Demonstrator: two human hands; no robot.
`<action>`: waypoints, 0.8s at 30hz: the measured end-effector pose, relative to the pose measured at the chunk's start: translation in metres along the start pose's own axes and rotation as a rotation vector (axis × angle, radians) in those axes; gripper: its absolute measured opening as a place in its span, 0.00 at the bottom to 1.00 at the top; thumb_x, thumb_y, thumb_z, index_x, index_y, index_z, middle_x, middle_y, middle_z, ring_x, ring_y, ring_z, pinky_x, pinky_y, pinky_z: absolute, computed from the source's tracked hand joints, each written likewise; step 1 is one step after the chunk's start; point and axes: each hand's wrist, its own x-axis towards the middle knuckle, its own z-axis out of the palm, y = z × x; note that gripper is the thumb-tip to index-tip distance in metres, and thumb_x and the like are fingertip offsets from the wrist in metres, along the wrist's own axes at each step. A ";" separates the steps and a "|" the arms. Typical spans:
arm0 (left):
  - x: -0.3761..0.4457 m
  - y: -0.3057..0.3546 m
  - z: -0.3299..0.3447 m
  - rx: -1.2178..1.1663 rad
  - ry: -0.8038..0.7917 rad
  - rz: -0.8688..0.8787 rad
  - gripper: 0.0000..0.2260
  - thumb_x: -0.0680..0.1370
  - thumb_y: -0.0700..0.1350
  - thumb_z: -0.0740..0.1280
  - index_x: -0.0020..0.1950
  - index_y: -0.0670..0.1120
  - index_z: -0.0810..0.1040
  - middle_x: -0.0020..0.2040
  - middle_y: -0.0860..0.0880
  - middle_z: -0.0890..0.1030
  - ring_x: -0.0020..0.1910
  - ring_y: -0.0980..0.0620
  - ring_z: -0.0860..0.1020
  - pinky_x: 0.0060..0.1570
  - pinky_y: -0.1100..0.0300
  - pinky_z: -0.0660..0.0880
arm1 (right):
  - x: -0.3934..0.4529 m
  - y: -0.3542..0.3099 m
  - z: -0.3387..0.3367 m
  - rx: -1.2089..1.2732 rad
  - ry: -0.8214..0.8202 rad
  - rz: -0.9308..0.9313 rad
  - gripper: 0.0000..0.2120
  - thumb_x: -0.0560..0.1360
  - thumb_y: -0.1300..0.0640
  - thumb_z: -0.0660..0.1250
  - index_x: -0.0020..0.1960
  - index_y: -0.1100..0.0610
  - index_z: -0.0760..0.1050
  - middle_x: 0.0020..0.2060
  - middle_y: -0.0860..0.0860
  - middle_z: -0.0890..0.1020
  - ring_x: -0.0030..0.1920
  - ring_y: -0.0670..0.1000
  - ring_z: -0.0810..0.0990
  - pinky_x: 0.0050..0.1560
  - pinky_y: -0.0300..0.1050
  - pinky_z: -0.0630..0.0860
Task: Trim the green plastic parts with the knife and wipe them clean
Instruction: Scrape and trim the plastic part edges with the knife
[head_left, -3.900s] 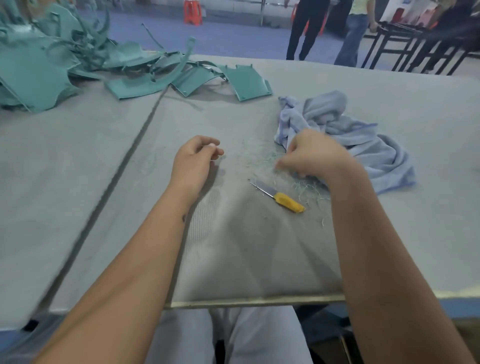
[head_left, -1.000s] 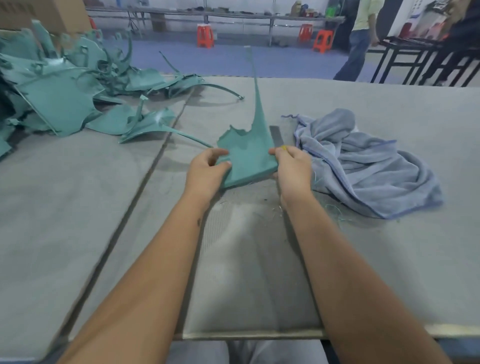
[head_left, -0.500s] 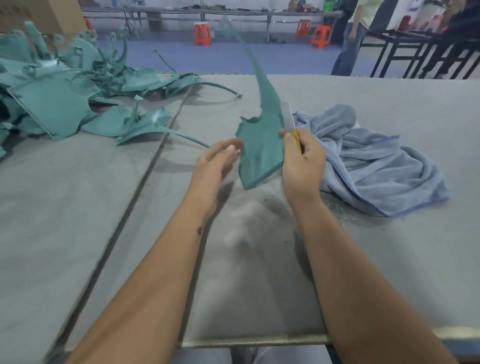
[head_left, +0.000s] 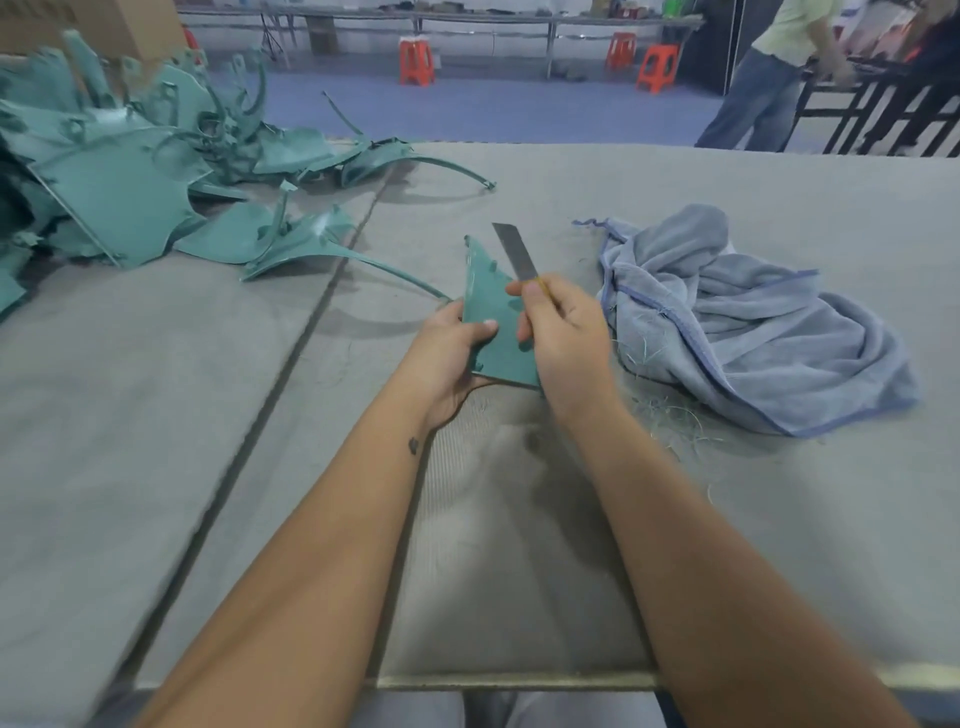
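Head view: blue cloth beside hands, green parts pile far left.

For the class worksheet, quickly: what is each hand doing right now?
Left hand: holds the green plastic part.
Right hand: grips the knife.

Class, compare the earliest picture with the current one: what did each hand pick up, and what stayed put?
The right hand took the knife off the table; the left hand now holds a green part upright. The blue towel and the pile of green parts stayed put.
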 end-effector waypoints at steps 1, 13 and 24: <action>0.001 0.000 0.001 -0.042 0.009 0.007 0.14 0.81 0.33 0.57 0.64 0.43 0.74 0.43 0.47 0.85 0.39 0.49 0.84 0.34 0.55 0.81 | 0.000 0.001 -0.002 0.012 0.030 0.004 0.15 0.81 0.55 0.58 0.38 0.52 0.76 0.29 0.51 0.73 0.32 0.44 0.72 0.37 0.39 0.69; 0.009 0.003 -0.013 -0.471 0.087 0.135 0.13 0.83 0.34 0.56 0.61 0.49 0.73 0.52 0.44 0.83 0.47 0.44 0.84 0.41 0.51 0.82 | -0.002 0.007 -0.001 0.050 -0.205 0.154 0.10 0.80 0.59 0.63 0.40 0.54 0.70 0.25 0.50 0.74 0.22 0.45 0.66 0.23 0.36 0.63; 0.006 0.008 -0.010 -0.516 0.081 0.058 0.09 0.81 0.35 0.56 0.56 0.41 0.74 0.42 0.43 0.84 0.37 0.48 0.83 0.41 0.55 0.77 | -0.004 0.012 0.000 0.025 -0.365 0.129 0.12 0.79 0.60 0.64 0.38 0.55 0.78 0.26 0.50 0.76 0.26 0.44 0.69 0.29 0.34 0.67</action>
